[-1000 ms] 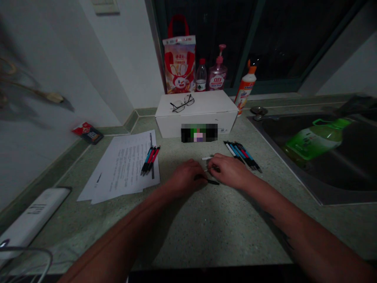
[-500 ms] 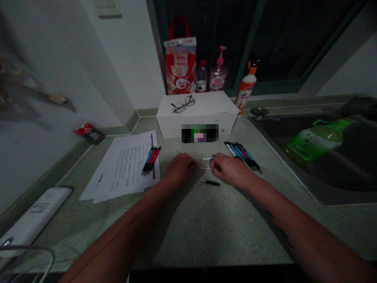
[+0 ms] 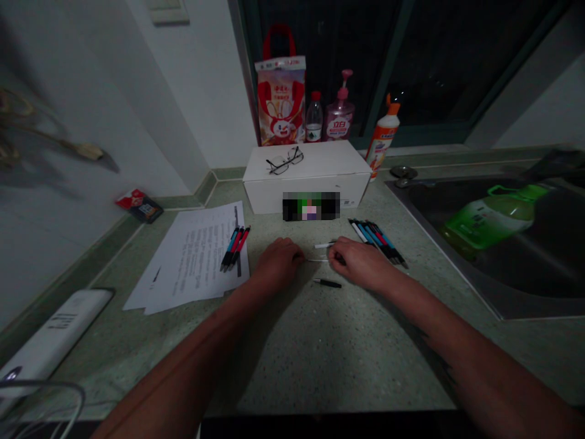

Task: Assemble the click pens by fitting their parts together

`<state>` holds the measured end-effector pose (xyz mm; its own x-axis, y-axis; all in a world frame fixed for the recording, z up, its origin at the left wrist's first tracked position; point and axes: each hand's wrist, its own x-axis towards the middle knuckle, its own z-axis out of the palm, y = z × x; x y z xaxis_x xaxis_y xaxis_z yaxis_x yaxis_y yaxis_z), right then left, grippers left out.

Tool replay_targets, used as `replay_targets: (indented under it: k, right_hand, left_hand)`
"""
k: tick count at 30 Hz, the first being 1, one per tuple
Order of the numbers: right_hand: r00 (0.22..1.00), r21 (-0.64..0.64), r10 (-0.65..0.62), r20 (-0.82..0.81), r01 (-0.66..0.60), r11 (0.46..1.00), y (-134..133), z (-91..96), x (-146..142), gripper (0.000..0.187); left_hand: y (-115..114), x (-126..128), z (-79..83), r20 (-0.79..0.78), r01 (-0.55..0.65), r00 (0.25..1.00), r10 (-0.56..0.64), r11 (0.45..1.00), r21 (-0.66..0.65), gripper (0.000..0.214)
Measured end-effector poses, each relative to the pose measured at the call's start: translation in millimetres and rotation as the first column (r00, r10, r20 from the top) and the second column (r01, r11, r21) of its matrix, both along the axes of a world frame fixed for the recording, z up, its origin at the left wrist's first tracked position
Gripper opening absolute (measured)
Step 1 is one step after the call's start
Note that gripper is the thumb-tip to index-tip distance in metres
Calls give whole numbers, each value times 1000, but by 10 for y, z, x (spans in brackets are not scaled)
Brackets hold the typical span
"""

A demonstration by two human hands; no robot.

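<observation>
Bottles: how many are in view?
4: a water bottle and a pink pump bottle behind the box, an orange-capped one beside it, a green one in the sink. The bag may hide more.

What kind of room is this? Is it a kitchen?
Most likely a kitchen: a stone counter runs into a sunken sink holding a green bottle, and a pump bottle stands by the dark window. Loose pens and papers lie on it too, so it serves as a desk.

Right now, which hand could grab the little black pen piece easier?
Probably the right hand: the black piece lies close beside it, farther from the left hand. Both hands pinch the white rod.
</observation>
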<state>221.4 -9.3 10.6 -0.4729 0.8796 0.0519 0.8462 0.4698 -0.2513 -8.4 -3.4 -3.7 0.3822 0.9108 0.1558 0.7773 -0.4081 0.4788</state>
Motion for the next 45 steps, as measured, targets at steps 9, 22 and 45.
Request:
replay_targets:
  k: [9, 22, 45]
  right_hand:
    - [1000, -14, -6, 25, 6, 1000, -42, 23, -93, 14]
    - [989, 209, -43, -144, 73, 975, 44, -43, -11, 23]
    - [999, 95, -25, 24, 23, 995, -5, 19, -79, 12]
  left_hand:
    - [-63, 74, 6, -6, 9, 1000, -9, 1000, -6, 15]
    - [-66, 187, -35, -195, 215, 964, -181, 961, 174, 33]
    - [-19, 234, -33, -22, -43, 999, 44, 999, 10, 19]
